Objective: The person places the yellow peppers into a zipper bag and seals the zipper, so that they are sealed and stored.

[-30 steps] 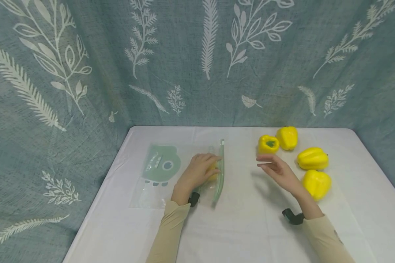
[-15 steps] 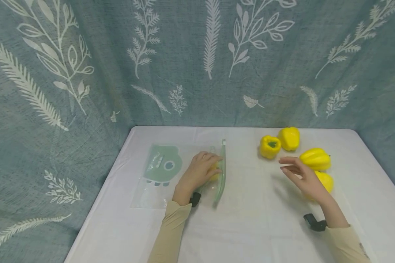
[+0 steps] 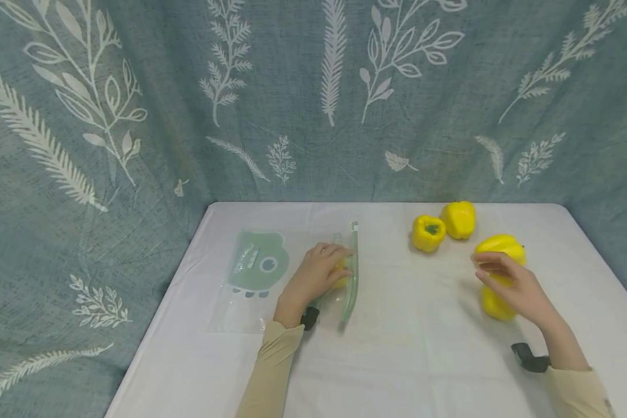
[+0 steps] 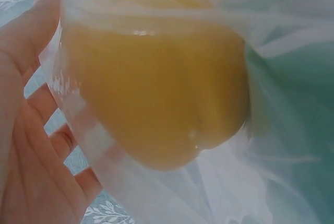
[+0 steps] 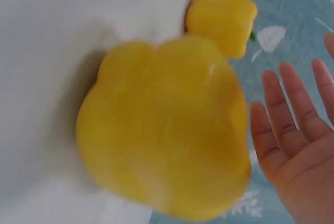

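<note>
A clear zip bag (image 3: 259, 261) with a green cartoon print lies flat on the left of the table, its green zip edge (image 3: 353, 284) toward the right. Inside it, near the mouth, is a yellow bell pepper (image 4: 151, 93), blurred through the plastic. My left hand (image 3: 313, 276) grips the bag at its mouth, thumb on the near part and fingers farther back. At the right, my right hand (image 3: 522, 290) hovers beside a yellow bell pepper (image 3: 496, 306) with fingers extended, apart from it in the right wrist view. Another bell pepper (image 3: 501, 244) lies just behind.
Two more yellow bell peppers, one with its green stem facing forward (image 3: 428, 233) and one behind it (image 3: 458, 219), sit at the back right. A white cloth covers the table (image 3: 386, 360). A patterned teal curtain (image 3: 292, 104) hangs behind.
My right hand has moved right, away from the bag side, to the nearest bell pepper. The left hand and the bag have stayed in place.
</note>
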`<state>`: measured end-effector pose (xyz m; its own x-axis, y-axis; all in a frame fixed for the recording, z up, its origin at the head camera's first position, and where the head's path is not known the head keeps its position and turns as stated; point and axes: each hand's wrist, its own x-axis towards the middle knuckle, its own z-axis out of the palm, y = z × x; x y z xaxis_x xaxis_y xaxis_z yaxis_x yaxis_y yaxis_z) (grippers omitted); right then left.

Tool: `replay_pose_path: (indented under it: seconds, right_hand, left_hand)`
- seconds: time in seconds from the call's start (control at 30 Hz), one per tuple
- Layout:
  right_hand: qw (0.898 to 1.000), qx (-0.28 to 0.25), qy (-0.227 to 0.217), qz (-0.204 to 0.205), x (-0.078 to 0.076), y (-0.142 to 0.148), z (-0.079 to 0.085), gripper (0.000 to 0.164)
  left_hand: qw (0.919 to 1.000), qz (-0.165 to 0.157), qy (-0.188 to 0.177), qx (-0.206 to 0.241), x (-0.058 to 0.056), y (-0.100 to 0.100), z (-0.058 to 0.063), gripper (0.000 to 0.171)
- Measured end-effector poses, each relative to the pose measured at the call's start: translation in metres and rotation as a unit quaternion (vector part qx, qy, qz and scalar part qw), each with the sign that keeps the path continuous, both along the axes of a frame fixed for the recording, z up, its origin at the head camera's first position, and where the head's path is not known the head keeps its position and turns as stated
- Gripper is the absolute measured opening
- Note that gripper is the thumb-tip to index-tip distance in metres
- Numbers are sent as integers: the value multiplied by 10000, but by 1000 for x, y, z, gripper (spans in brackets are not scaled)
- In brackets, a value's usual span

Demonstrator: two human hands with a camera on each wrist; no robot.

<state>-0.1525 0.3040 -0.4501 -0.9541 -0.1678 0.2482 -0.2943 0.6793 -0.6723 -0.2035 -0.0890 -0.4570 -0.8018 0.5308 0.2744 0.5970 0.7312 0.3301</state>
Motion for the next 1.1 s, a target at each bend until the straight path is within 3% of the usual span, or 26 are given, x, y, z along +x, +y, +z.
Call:
replay_pose_path:
  seconds: [0.13, 0.33, 0.57, 0.63, 0.77, 0.83, 0.97, 1.1]
  right_hand:
    - [9994, 197, 0, -297, 2, 11, 0, 39]
    - [9990, 104, 80, -418, 3, 31, -8, 42]
    - [9974, 345, -222, -601, 6, 42, -9, 53]
    - [9970, 329, -317, -619, 2, 50, -18, 55]
    - [9945, 526, -434, -790, -10, 74, -53, 60]
    - [9930, 642, -570, -806, -12, 79, -59, 61]
    - [9918, 569, -982, -596, -4, 69, -38, 66]
    - [9850, 651, -1433, -708, 5, 55, -13, 73]
  left_hand:
    - [10000, -24, -25, 39, -1, 1, 1, 43]
    - [10000, -29, -56, 16, -1, 2, 2, 44]
    - [10000, -33, -10, 10, -4, 2, 1, 44]
    - [10000, -17, -37, 1, -4, 2, 0, 45]
    - [9999, 17, -101, -5, -5, 2, 0, 46]
    - [9999, 35, -137, -10, -6, 3, 0, 46]
    - [9999, 65, -145, -68, -6, 3, 0, 46]
    - [9999, 60, -136, -84, -6, 4, 1, 45]
